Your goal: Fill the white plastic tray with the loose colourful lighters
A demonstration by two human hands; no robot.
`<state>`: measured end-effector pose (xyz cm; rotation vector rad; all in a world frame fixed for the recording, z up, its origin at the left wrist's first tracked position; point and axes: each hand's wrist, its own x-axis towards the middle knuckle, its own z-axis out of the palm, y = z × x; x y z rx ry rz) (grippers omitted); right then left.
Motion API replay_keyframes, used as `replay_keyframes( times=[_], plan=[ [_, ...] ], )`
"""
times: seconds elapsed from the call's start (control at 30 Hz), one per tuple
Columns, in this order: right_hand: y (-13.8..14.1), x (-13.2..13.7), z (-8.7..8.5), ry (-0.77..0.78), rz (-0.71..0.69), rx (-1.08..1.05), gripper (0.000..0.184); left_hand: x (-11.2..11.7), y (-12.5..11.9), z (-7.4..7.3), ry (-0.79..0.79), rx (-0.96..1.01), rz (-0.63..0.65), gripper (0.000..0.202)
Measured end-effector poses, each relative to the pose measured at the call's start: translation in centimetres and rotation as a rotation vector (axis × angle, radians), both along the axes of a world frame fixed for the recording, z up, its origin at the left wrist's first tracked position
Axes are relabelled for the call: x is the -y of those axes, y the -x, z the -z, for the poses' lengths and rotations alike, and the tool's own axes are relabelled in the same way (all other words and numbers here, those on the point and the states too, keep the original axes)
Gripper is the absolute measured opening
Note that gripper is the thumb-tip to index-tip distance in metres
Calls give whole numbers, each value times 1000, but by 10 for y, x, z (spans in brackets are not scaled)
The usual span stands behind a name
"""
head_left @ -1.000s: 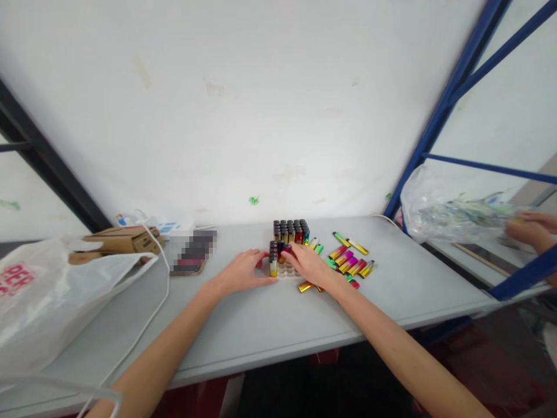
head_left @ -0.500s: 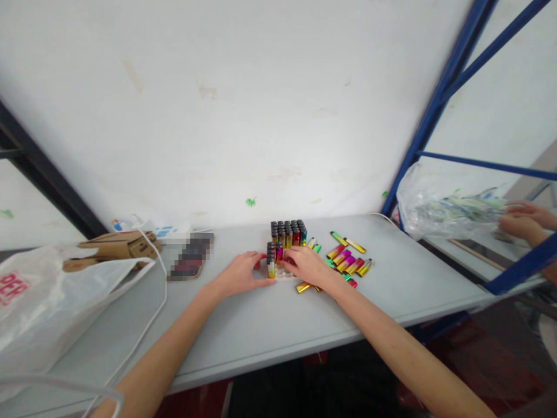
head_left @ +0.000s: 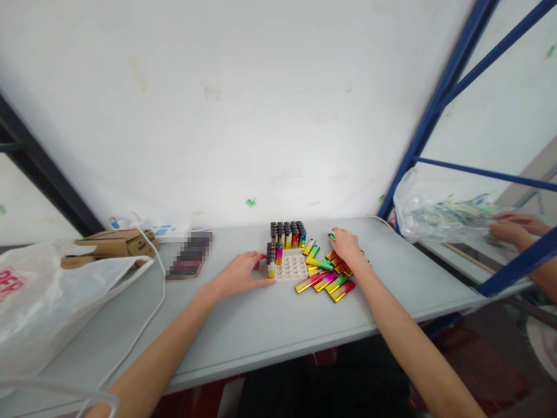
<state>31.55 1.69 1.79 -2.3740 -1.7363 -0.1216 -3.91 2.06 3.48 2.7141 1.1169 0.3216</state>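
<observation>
A white holder tray [head_left: 292,268] with round sockets lies on the desk. Upright lighters [head_left: 270,261] with black tops fill its left column, and a magenta lighter [head_left: 279,253] stands beside them at the back. My left hand [head_left: 243,273] grips the tray's left end, thumb at the front corner and fingers at the lighters' side. Over the back of a loose heap of metallic lighters [head_left: 324,280], my right hand [head_left: 346,247] bends its fingers down around a lighter; a green end [head_left: 332,237] shows at the fingertips, which are partly hidden.
A block of upright lighters [head_left: 288,235] stands behind the tray. To the left are a blurred phone [head_left: 191,255], a white cable [head_left: 163,290], a cardboard box [head_left: 117,244] and a plastic bag [head_left: 39,307]. Another person's hands [head_left: 516,226] hold a clear bag [head_left: 435,212] beyond the blue frame.
My right hand has left the tray and moved right to the back of the loose lighters, uncovering the sockets. My left hand has stayed in place.
</observation>
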Motion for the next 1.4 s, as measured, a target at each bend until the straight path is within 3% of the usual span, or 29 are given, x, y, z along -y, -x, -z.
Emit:
replay_keyframes(
  times=[0.17, 0.3, 0.4, 0.47, 0.67, 0.83, 0.97, 1.13, 1.3, 1.4],
  plan=[
    [6, -3, 0, -211, -232, -157, 27, -2, 1, 4, -2, 15, 5, 61],
    [20, 3, -3, -476, -426, -500, 31, -2, 1, 3, 2, 38, 7, 59],
    [40, 10, -6, -442, -520, -824, 42, 0, 1, 1, 9, 39, 4, 58],
    [56, 15, -7, -389, -551, -921, 45, 0, 1, 1, 8, 47, 2, 58],
    [83, 28, -11, -476, -525, -703, 49, -1, 2, 3, -2, 61, 16, 58],
    [90, 36, -12, -497, -456, -666, 47, -1, 1, 3, -1, 57, 20, 58],
    [95, 38, -12, -474, -500, -650, 37, 0, 1, 2, -13, 37, 27, 57],
    [100, 39, -12, -447, -548, -590, 40, 1, 1, 0, 2, 32, 26, 56],
    [104, 42, -12, -375, -704, -513, 31, 1, 1, 0, 2, 55, 15, 58],
    [106, 44, -13, -372, -785, -445, 35, 1, 1, 0, 1, 57, 14, 59]
  ],
)
